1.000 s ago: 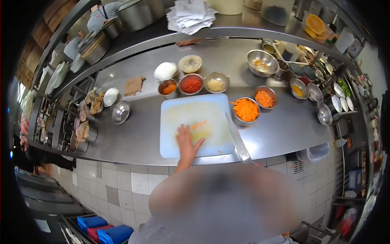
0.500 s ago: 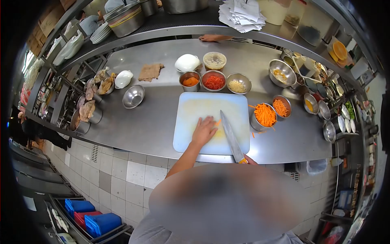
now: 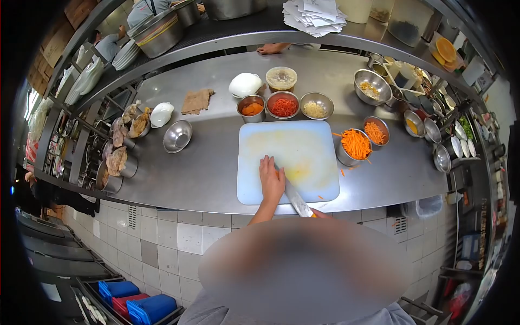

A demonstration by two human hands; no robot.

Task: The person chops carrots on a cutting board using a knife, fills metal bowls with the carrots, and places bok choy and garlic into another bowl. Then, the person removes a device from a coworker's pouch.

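My left hand (image 3: 271, 180) lies on the white cutting board (image 3: 317, 143), its fingers stretched forward. Beside those fingers, against the blade, a small orange piece (image 3: 278, 174) shows, mostly covered by the hand. My right hand (image 3: 322, 214), partly hidden by the blurred area, is closed on the yellow handle of a large kitchen knife (image 3: 295, 199). The blade slants across the board with its tip next to my left fingers. A steel container of orange carrot strips (image 3: 356, 144) stands right of the board, with a few strips fallen beside it.
Behind the board stand containers of orange pieces (image 3: 252, 109), red strips (image 3: 284, 108) and pale chopped bits (image 3: 314, 110). An empty steel bowl (image 3: 177, 136) sits left. Another person's hand (image 3: 272, 49) rests at the table's far edge, under the overhead shelf (image 3: 233, 42).
My left hand has drawn back toward me, its fingers closer together. The knife has moved left and nearer my body, its tip now beside that hand. The view has shifted slightly.
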